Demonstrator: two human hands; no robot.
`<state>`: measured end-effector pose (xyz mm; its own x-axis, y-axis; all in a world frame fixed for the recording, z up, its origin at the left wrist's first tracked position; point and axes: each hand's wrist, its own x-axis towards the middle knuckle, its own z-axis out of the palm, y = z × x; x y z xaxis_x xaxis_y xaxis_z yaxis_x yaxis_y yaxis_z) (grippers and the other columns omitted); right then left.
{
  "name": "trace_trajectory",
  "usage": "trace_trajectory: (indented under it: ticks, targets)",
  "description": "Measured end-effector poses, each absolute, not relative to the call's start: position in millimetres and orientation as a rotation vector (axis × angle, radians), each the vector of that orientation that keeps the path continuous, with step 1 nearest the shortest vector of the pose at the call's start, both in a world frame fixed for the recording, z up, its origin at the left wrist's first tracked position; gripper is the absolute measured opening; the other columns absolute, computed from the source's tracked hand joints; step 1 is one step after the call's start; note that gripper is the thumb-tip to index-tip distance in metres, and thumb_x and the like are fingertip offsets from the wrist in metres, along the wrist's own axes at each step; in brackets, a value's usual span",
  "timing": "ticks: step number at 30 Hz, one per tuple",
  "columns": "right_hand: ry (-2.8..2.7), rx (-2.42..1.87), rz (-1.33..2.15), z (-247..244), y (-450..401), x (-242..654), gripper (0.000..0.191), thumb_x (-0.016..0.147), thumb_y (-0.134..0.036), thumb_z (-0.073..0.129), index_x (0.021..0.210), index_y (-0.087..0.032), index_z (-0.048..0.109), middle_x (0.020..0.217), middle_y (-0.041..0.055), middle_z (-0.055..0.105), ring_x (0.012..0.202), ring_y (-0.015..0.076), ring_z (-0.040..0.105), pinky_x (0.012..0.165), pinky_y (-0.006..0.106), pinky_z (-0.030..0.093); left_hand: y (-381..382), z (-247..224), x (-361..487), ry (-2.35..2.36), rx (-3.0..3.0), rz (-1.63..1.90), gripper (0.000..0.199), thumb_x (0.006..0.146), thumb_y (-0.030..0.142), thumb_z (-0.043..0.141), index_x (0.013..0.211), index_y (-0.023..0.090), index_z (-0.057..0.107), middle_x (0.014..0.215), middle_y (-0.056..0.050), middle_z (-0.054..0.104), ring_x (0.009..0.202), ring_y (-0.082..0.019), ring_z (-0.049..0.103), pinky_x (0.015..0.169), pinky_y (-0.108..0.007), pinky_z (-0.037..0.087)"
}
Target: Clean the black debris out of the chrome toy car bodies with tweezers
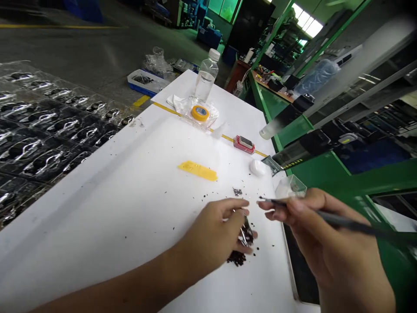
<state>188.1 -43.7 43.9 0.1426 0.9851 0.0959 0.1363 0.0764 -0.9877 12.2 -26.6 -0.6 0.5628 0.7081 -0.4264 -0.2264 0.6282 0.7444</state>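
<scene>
Above a white bench (pixel 130 217), you cradle a glossy dark part (pixel 246 234) in your left hand (pixel 216 232), its fingers curled partway round the piece with the thumb across it. To the right, your right hand (pixel 339 248) is closed in a pen-like grip on a slim dark tool (pixel 342 221), thumb against the shaft. Between them is the telling gap: the part lies to the left of the tool's tip and slightly closer to you, the two apart in view, though their difference in height cannot be judged. The left hand is the nearer, already around the part, whose long axis slants steeply from upper left to lower right; which end is its front cannot be told. The tool points left, toward your left fingertips, its long axis running almost straight across the view. Small dark pieces (pixel 237 258) lie heaped just below the part.
</scene>
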Motion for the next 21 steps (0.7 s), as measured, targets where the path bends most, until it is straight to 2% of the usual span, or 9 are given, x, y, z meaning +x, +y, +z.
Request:
trace_trajectory:
  ticks: [3, 5, 8, 13, 18, 21]
  targets:
    - [-1.194, -1.371, 0.68, 21, -77, 184, 0.009, 0.087, -0.021, 0.081, 0.084, -0.019, 0.073, 0.089, 0.0081, 0.081, 0.087, 0.0248, 0.08, 0.079, 0.025, 0.067, -23, 3, 10, 0.848, 0.698, 0.741, 0.04, 0.102, 0.029, 0.054, 0.142, 0.024, 0.056, 0.139, -0.012, 0.062, 0.108, -0.025, 0.072, 0.096, -0.044, 0.061]
    - [-1.188, -1.347, 0.63, 5, -89, 177, 0.008, 0.09, -0.018, 0.077, 0.087, -0.019, 0.07, 0.094, 0.0081, 0.081, 0.093, 0.0243, 0.08, 0.085, 0.028, 0.066, -23, 4, 10, 0.859, 0.672, 0.824, 0.044, 0.101, 0.029, 0.059, 0.145, 0.029, 0.054, 0.14, -0.009, 0.063, 0.111, -0.025, 0.071, 0.1, -0.044, 0.06]
    - [-1.229, -1.306, 0.618, -7, -93, 170, 0.008, 0.094, -0.015, 0.072, 0.088, -0.02, 0.068, 0.097, 0.0061, 0.081, 0.096, 0.0221, 0.079, 0.09, 0.029, 0.065, -23, 5, 11, 0.836, 0.589, 0.901, 0.043, 0.101, 0.026, 0.061, 0.144, 0.028, 0.053, 0.139, -0.008, 0.065, 0.11, -0.024, 0.073, 0.095, -0.038, 0.062]
    - [-1.251, -1.322, 0.606, -7, -90, 165, 0.012, 0.093, -0.014, 0.072, 0.086, -0.022, 0.067, 0.102, 0.0023, 0.081, 0.096, 0.0219, 0.079, 0.085, 0.028, 0.067, -22, 7, 12, 0.816, 0.523, 0.938, 0.037, 0.098, 0.023, 0.068, 0.134, 0.023, 0.06, 0.134, -0.008, 0.069, 0.102, -0.021, 0.077, 0.085, -0.027, 0.065]
    - [-1.123, -1.386, 0.53, -5, -92, 153, 0.016, 0.089, -0.018, 0.077, 0.078, -0.021, 0.066, 0.095, 0.0013, 0.082, 0.096, 0.0208, 0.079, 0.085, 0.023, 0.066, -22, 5, 12, 0.814, 0.546, 0.953, 0.032, 0.097, 0.026, 0.07, 0.128, 0.023, 0.063, 0.133, -0.007, 0.071, 0.102, -0.022, 0.077, 0.085, -0.027, 0.066]
    - [-1.086, -1.439, 0.53, -2, -94, 147, 0.015, 0.089, -0.018, 0.077, 0.078, -0.022, 0.067, 0.098, -0.0005, 0.081, 0.096, 0.0189, 0.079, 0.088, 0.024, 0.065, -23, 6, 13, 0.823, 0.575, 0.976, 0.031, 0.095, 0.028, 0.072, 0.125, 0.024, 0.065, 0.131, -0.006, 0.072, 0.102, -0.022, 0.077, 0.085, -0.026, 0.066]
